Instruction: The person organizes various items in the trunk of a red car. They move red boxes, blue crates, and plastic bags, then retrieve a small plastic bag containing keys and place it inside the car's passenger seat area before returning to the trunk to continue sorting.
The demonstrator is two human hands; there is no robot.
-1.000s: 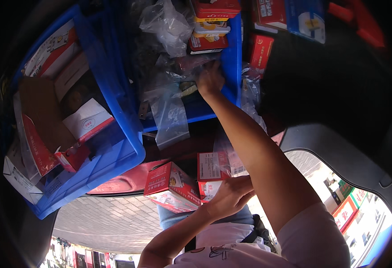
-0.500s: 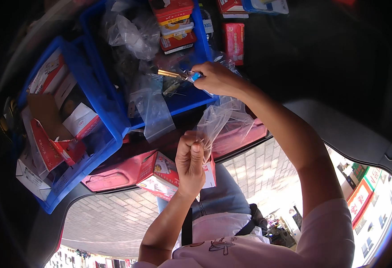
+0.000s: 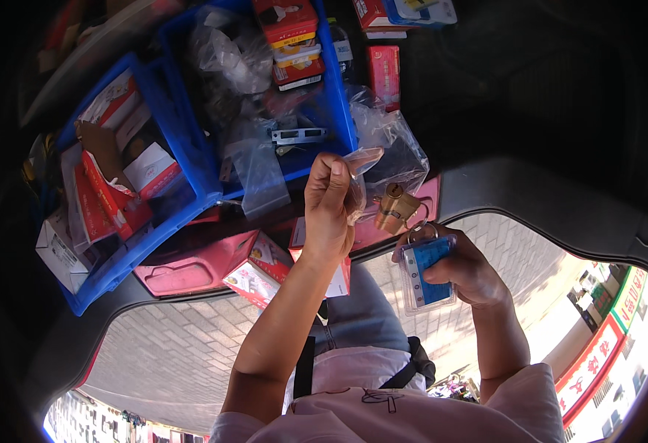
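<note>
My left hand (image 3: 329, 193) pinches the bunched edge of a clear plastic bag (image 3: 405, 151), which spreads to the right of the fingers. Lower and to the right, my right hand (image 3: 468, 267) grips a flat clear plastic case with a blue card (image 3: 431, 275) between thumb and fingers. A metal ring (image 3: 421, 233) sits at the top of this case. Just above it is a brass lock cylinder (image 3: 396, 210) with a keyhole in its end; whether the ring joins them I cannot tell. Inside the blue crate (image 3: 344, 96) lies a silver metal plate (image 3: 299, 136) with slots.
Crumpled clear bags (image 3: 228, 55) and stacked red boxes (image 3: 292, 44) fill part of the crate. A tilted blue bin (image 3: 163, 238) of torn red-and-white boxes stands left. Red-and-white cartons (image 3: 257, 269) rest at the pink-and-black trunk edge (image 3: 183, 275). A red box (image 3: 384, 77) lies behind.
My right hand has come back from over the crate, down and right, bringing the case and brass piece. My left hand has risen with the bag. The view has shifted slightly.
</note>
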